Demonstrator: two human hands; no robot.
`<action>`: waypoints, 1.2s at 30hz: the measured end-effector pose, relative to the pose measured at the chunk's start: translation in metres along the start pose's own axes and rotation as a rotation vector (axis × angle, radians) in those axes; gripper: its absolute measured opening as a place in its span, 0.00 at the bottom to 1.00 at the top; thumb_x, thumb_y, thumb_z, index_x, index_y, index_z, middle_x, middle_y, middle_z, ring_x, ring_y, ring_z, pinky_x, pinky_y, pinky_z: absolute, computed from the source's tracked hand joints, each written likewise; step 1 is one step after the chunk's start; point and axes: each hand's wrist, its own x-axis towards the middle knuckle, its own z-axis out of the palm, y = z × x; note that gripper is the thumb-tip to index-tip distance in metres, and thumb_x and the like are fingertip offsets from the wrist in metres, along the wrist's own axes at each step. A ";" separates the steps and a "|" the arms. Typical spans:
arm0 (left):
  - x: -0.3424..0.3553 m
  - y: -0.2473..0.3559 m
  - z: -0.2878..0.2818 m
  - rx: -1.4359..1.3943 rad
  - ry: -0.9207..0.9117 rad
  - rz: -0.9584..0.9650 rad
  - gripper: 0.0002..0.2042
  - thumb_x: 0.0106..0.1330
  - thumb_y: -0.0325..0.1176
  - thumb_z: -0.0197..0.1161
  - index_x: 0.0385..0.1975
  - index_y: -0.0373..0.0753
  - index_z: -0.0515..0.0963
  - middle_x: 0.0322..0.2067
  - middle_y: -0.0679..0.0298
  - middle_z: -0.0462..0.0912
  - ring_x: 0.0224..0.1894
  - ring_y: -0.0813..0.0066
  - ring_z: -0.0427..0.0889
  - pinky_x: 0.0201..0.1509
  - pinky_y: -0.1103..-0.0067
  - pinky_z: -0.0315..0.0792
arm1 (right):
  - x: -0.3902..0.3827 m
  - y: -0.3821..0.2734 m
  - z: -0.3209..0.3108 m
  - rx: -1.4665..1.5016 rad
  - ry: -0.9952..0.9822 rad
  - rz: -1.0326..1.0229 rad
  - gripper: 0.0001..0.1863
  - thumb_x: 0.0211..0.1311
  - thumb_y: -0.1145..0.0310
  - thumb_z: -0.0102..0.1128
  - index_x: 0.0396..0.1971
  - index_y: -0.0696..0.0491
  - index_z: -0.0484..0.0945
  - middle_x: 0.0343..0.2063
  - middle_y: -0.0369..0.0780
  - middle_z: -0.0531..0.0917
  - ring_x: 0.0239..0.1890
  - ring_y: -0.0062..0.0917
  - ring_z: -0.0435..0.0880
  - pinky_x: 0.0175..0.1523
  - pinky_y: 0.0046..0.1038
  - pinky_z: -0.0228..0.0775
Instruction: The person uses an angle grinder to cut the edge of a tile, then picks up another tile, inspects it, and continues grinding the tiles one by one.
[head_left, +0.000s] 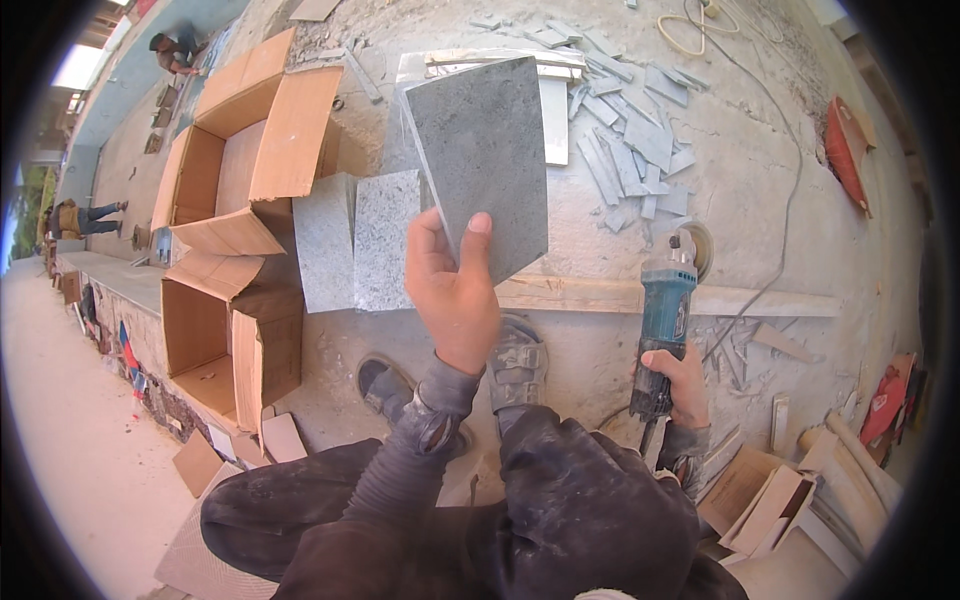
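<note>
My left hand (pixel 458 290) is closed on the lower end of a dark grey stone tile (pixel 485 165), thumb on its face and fingers behind. The tile is held up in front of me, tilted, its long edge toward the left. In my right hand (pixel 682 385) is a teal and black angle grinder (pixel 666 310), gripped round its rear body with the disc (pixel 700 248) at the far end. Whether the disc spins cannot be told. Two lighter speckled tiles, a plain one (pixel 325 240) and a coarser one (pixel 388 235), lie on the floor left of my left hand.
Two cardboard boxes (pixel 235 170) stand open at the left. Cut stone offcuts (pixel 640 140) are heaped beyond the grinder, and a wooden plank (pixel 740 300) crosses the floor. A cable (pixel 795 190) trails at the right. Two people (pixel 85 218) are far left.
</note>
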 end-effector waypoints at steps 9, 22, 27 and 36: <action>0.006 0.010 -0.008 -0.386 -0.143 -0.441 0.10 0.73 0.33 0.63 0.45 0.32 0.75 0.39 0.65 0.83 0.39 0.84 0.78 0.46 0.84 0.71 | 0.000 0.003 0.003 0.008 0.026 -0.004 0.18 0.50 0.65 0.69 0.38 0.61 0.77 0.23 0.42 0.83 0.23 0.24 0.83 0.30 0.25 0.77; 0.012 0.039 -0.014 -0.579 -0.307 -0.747 0.16 0.74 0.34 0.58 0.54 0.30 0.73 0.46 0.55 0.84 0.43 0.70 0.87 0.49 0.76 0.82 | -0.001 -0.002 0.003 -0.023 -0.010 0.008 0.16 0.51 0.65 0.67 0.35 0.60 0.76 0.24 0.41 0.83 0.23 0.24 0.82 0.31 0.24 0.75; 0.018 0.040 -0.019 -0.670 -0.311 -0.884 0.18 0.71 0.32 0.59 0.55 0.26 0.72 0.47 0.51 0.84 0.45 0.65 0.88 0.51 0.72 0.83 | 0.002 0.001 -0.001 -0.032 -0.031 0.009 0.17 0.51 0.64 0.67 0.36 0.60 0.77 0.24 0.43 0.83 0.24 0.25 0.83 0.30 0.25 0.76; 0.023 0.020 -0.021 -0.615 -0.310 -0.854 0.18 0.70 0.31 0.60 0.54 0.24 0.72 0.47 0.49 0.83 0.44 0.62 0.88 0.51 0.71 0.84 | -0.001 -0.002 0.002 -0.010 -0.028 0.002 0.18 0.52 0.65 0.67 0.38 0.61 0.76 0.25 0.43 0.83 0.25 0.25 0.84 0.31 0.25 0.77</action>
